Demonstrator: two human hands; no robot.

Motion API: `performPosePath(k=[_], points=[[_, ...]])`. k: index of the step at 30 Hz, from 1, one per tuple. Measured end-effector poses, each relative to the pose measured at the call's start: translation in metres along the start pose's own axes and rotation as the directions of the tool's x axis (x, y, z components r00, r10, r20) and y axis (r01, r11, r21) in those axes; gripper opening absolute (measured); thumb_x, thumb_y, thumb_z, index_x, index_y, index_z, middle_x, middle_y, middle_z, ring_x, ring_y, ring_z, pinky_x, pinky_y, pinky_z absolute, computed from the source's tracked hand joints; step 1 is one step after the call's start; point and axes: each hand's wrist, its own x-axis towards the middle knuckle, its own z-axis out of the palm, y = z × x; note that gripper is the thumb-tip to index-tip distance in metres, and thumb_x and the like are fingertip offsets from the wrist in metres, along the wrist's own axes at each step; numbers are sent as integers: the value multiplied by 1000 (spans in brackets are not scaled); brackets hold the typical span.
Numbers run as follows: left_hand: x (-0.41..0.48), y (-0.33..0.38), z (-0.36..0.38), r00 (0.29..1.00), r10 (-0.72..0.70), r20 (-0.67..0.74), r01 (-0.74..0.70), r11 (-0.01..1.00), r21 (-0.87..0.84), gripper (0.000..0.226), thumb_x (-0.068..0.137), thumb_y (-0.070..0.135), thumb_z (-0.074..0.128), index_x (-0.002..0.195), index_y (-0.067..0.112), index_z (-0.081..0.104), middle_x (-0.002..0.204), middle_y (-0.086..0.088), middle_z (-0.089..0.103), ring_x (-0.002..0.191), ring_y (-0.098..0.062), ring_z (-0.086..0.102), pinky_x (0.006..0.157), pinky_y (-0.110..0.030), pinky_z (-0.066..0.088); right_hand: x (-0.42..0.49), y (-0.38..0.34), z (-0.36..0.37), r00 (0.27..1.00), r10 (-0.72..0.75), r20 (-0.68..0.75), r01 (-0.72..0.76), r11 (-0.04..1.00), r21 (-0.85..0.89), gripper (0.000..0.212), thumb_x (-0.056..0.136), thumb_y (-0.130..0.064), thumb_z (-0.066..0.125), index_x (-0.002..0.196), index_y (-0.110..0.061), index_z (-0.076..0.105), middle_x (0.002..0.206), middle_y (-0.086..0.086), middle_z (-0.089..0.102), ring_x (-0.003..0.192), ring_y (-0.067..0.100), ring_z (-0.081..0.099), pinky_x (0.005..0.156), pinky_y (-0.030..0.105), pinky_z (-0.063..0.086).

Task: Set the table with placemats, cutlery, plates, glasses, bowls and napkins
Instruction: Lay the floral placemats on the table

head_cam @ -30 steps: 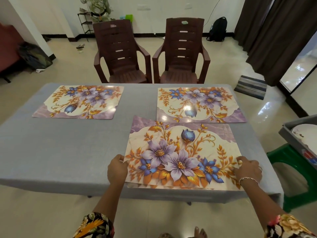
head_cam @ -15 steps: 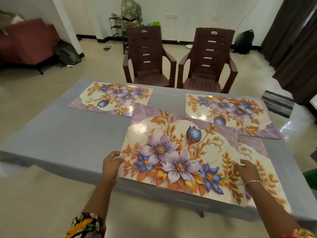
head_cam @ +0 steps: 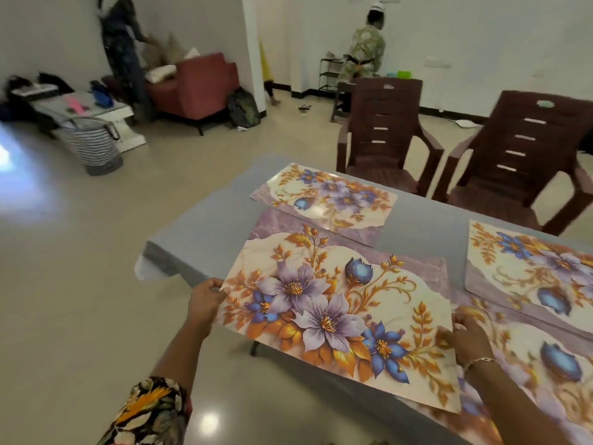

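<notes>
Grey-clothed table (head_cam: 205, 229) filling lower right of frame; left hand (head_cam: 205, 300) pinching floral placemat (head_cam: 337, 316) at left edge; right hand (head_cam: 471, 338) pinching right edge, overlapping second placemat (head_cam: 552, 364).

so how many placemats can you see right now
4 mats. The held mat, gripped by the left hand and right hand; a second mat partly under its right end; a far-left mat; a far-right mat. More may hide beneath.

floral short sleeve (head_cam: 150, 412) on left arm; silver bracelet (head_cam: 479, 362) on right wrist.
</notes>
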Motion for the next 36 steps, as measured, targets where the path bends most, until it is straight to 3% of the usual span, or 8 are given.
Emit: performPosePath(k=[6, 10, 15, 19, 23, 27, 30, 36], points=[[63, 3, -46, 996, 40, -82, -36, 998, 50, 16, 84, -8, 55, 77, 6, 59, 80, -14, 61, 77, -24, 56, 69, -31, 45, 17, -39, 73, 995, -17, 97, 15, 1000, 19, 32, 82, 13, 55, 113, 14, 49, 103, 22, 57, 86, 28, 50, 64, 30, 42], [121, 13, -67, 993, 33, -115, -27, 998, 59, 29, 83, -11, 52, 66, 13, 54, 69, -10, 58, 69, -23, 54, 66, -30, 43, 32, -59, 124, 988, 49, 148, -63, 994, 87, 25, 84, 10, 55, 105, -2, 49, 99, 18, 54, 86, 31, 51, 58, 27, 40], [179, 24, -81, 992, 37, -121, -30, 998, 61, 30, 85, -13, 52, 65, 10, 53, 61, -5, 53, 56, -16, 49, 42, -15, 43, 42, -77, 174, 980, 100, 170, -119, 988, 102, 26, 83, 14, 54, 102, -2, 47, 97, 21, 53, 81, 31, 51, 58, 28, 40], [213, 26, -91, 995, 16, -94, -11, 999, 52, 29, 86, -10, 53, 65, 11, 56, 61, -7, 54, 63, -21, 51, 62, -29, 48, 42, -87, 204, 979, 119, 167, -139, 984, 114, 23, 83, 14, 55, 100, 0, 47, 97, 22, 54, 84, 32, 51, 62, 31, 41], [243, 27, -106, 994, 31, -101, -18, 991, 130, 19, 85, -6, 56, 73, 8, 59, 66, -9, 58, 68, -20, 52, 56, -26, 45, 39, -95, 229, 976, 142, 165, -162, 980, 116, 22, 82, 14, 55, 99, 0, 49, 97, 25, 56, 87, 34, 54, 74, 41, 47], [283, 20, -124, 996, 38, -82, -22, 982, 189, 19, 83, 1, 62, 69, 13, 60, 79, -14, 63, 77, -21, 55, 77, -42, 50, 33, -107, 255, 983, 133, 129, -148, 982, 115, 20, 83, 12, 55, 95, -2, 48, 97, 24, 57, 87, 34, 56, 75, 46, 49], [305, 19, -130, 998, 33, -62, -18, 974, 227, 12, 82, 2, 62, 74, 10, 62, 83, -16, 66, 77, -21, 55, 77, -40, 49, 22, -113, 275, 988, 125, 88, -134, 985, 107, 23, 85, 9, 54, 106, -1, 48, 101, 23, 56, 88, 34, 56, 82, 50, 48], [338, 17, -132, 999, 24, 48, -37, 959, 280, 15, 82, 0, 59, 72, 11, 61, 82, -17, 65, 76, -22, 55, 74, -36, 47, 6, -116, 299, 987, 145, -67, -142, 989, 44, 37, 85, 8, 54, 121, 6, 46, 120, 27, 54, 107, 43, 54, 80, 38, 43]])
